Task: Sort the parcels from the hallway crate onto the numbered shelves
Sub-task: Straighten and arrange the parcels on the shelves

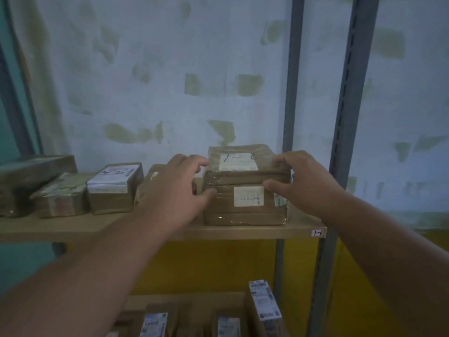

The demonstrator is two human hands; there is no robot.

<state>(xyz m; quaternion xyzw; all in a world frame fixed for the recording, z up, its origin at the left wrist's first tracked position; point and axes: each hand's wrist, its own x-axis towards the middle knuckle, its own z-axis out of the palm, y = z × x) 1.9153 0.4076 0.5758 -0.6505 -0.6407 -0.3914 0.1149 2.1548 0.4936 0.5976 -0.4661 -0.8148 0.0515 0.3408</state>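
Seven parcels (245, 205) on the upper shelf (243, 231), four below, two hands (170, 190).

Showing glossy plastic wrap over brown cardboard parcels (245, 203), matt paper labels (248, 196), matt wooden shelf (243, 232), painted metal uprights (349, 93).
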